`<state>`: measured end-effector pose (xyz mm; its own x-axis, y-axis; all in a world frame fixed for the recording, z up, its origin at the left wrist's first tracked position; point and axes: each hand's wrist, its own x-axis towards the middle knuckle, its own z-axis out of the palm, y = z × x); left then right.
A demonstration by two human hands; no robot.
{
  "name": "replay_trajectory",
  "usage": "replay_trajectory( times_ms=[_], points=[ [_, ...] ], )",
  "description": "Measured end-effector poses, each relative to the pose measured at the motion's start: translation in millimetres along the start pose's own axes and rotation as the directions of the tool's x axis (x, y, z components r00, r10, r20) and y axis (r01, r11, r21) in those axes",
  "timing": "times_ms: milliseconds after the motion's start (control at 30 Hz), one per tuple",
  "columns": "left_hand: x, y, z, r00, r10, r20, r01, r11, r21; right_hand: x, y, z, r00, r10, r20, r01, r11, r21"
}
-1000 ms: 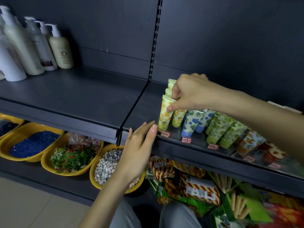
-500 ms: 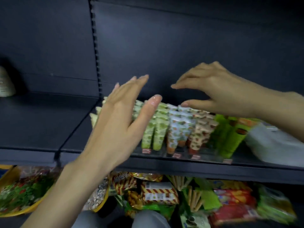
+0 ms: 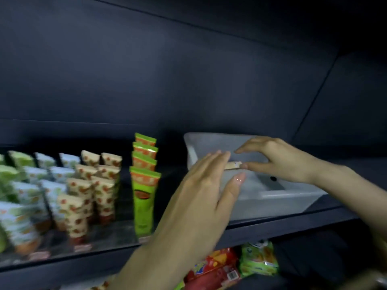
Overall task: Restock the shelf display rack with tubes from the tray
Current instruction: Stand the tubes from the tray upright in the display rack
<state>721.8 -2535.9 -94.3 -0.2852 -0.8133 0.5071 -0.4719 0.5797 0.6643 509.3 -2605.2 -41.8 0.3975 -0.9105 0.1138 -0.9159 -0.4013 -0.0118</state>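
A white tray stands on the dark shelf, right of the display rack. The rack holds rows of upright tubes: green ones, cream ones with red prints and pale blue ones. A cream tube shows inside the tray, its left part hidden behind my left fingers. My left hand is held flat with straight fingers in front of the tray. My right hand hovers over the tray, thumb tip touching the tube's end, forefinger spread above it.
The dark shelf front edge runs below the tray. Snack packets in red and green fill the shelf underneath. The dark back wall rises behind everything.
The view has swung to the right. Both hands moved right, from above the racked tubes to the white tray, and my right thumb now meets a tube there.
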Motion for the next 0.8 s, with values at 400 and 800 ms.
replay_trajectory(
  times_ms=[400,800],
  points=[
    [58,-48,68,0.986,-0.162,0.049,0.142,0.951,0.275,15,157,70,0.881,0.376,0.286,-0.396,0.918,0.014],
    [89,-30,65,0.902,-0.334,0.275,0.219,0.901,0.375,33,175,96,0.853,0.422,0.307,-0.399,0.907,-0.135]
  ],
)
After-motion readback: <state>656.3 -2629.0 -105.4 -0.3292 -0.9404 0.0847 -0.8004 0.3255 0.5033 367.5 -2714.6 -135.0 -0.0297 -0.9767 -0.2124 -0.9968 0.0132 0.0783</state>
